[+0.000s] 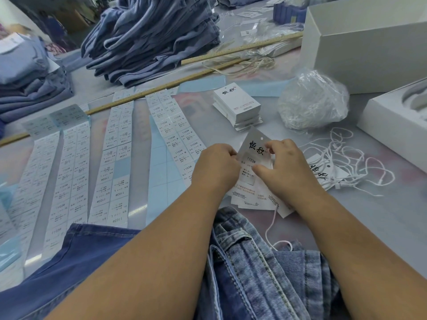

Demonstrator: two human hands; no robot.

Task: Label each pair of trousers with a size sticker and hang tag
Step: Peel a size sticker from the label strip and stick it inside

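A white hang tag [252,147] with black brush lettering and a punched hole is held up between both hands. A size sticker [250,168] reading 1103# lies on its face. My left hand [216,167] pinches the tag's left edge. My right hand [285,167] pinches its right side, thumb on the sticker. Under them lie more tags [251,200] with a white string [271,227]. Light denim trousers [258,269] sit at the near edge under my arms. Several strips of size stickers [115,162] on blue backing lie to the left.
A stack of blank hang tags [238,105] stands beyond my hands. A bag of strings [312,100] and loose strung tags [342,162] lie to the right, next to white boxes [360,49]. Piles of folded trousers [152,35] and wooden rulers [161,85] sit farther back.
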